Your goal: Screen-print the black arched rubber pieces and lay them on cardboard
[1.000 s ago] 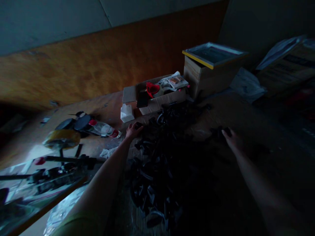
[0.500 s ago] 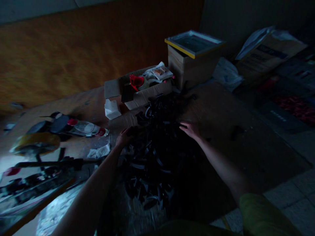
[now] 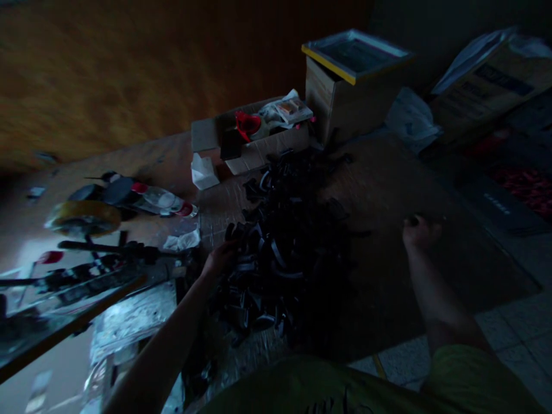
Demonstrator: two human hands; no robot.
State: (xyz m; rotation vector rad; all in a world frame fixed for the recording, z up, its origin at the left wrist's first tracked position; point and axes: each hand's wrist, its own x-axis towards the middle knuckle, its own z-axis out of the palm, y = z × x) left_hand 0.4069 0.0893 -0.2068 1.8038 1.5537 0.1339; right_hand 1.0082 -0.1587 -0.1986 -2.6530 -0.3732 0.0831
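A heap of black plastic parts (image 3: 280,247), some curved and glossy, spreads over the middle of the table; the dim light hides their exact kind. My left hand (image 3: 221,257) rests against the heap's left edge. Its fingertips merge with the dark pieces, so whether it grips one is unclear. Well to the right of the heap, my right hand (image 3: 422,232) is closed low over the tabletop. A dark bit of a black plastic part (image 3: 414,221) shows at its curled fingers.
Behind the heap are an open carton (image 3: 276,148) with a red item inside and a box (image 3: 328,103) topped by a framed panel (image 3: 357,52). A bottle (image 3: 164,200) and a tape roll (image 3: 84,217) lie left. Bags (image 3: 487,86) stand at the far right.
My right hand has left the heap and moved right, closing where a dark piece lay alone on the table. My left hand stays by the heap. The view has shifted slightly.
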